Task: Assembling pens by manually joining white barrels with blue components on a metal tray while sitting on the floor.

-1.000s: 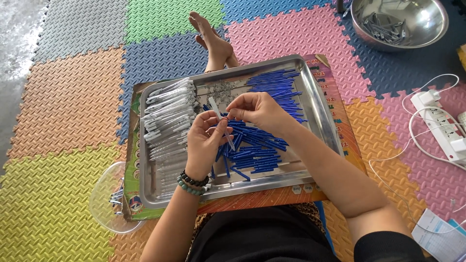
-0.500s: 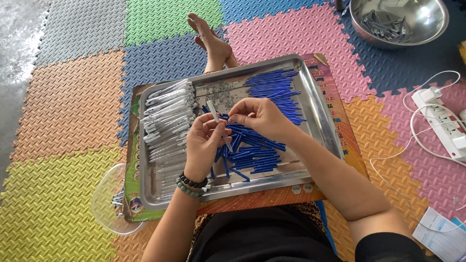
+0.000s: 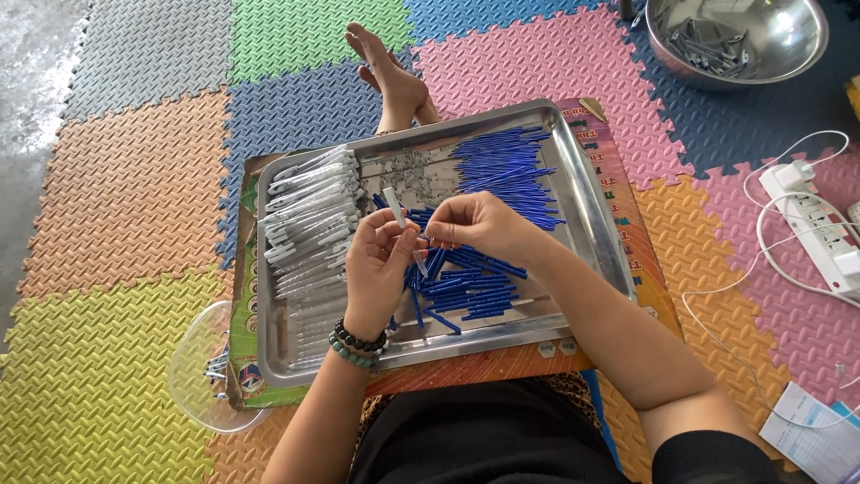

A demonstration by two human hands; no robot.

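Both hands had drawn slightly closer over the past second, and the grip was narrow on each: the left hand point(image 3: 381, 269) pinched a clear pen barrel point(image 3: 395, 208) that stood tilted up from its fingers, while the right hand point(image 3: 479, 226) pinched something too small to make out at the barrel's lower end, fingertips of the two hands nearly touching. That suggested a part being fitted into the barrel. Below them lay a steel tray point(image 3: 591, 211) resting on a printed board point(image 3: 640, 237) over coloured foam floor mats point(image 3: 134, 188). Inside the tray, clear barrels point(image 3: 309, 224) were stacked at the left and blue refills point(image 3: 502, 166) spread across the middle and right. A steel bowl point(image 3: 788, 54) sat well apart, top right. A beaded bracelet point(image 3: 358, 345) circled the left wrist.
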